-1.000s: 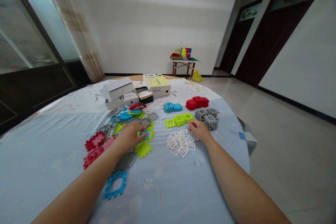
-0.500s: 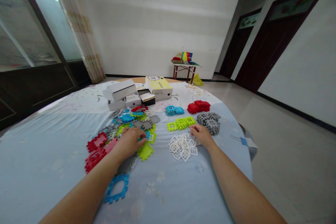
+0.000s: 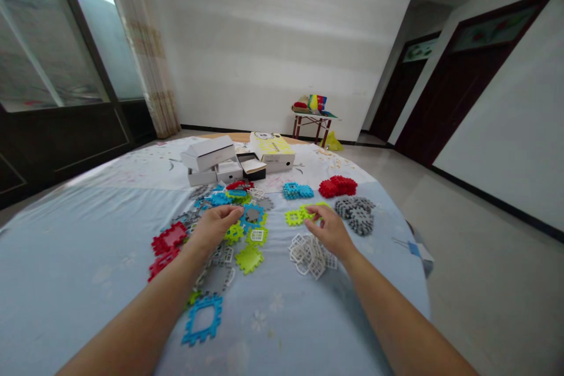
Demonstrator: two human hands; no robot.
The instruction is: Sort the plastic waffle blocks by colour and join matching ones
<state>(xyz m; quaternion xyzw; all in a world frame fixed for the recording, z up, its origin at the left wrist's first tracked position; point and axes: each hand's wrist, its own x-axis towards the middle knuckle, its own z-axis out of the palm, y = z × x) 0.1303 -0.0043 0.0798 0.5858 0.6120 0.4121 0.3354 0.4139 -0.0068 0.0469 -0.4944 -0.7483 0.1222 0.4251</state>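
Picking out pieces seems in hand: the left hand (image 3: 217, 223) has fingertips at a blue tile (image 3: 247, 222) just to its right, grip unclear, the right hand (image 3: 331, 232), fingers parted, seems empty near green tiles (image 3: 292, 218), and the next move likely calls for a firm pinch.

There were red tiles (image 3: 338, 186), blue tiles (image 3: 305, 191), lime-green tiles (image 3: 249, 259), grey tiles (image 3: 362, 221) and white window frames (image 3: 307, 254). The cloth (image 3: 317, 323) was pale blue with faint white flowers. One box (image 3: 274, 145) was yellow and white, the curtain (image 3: 148, 56) cream with tan bands.
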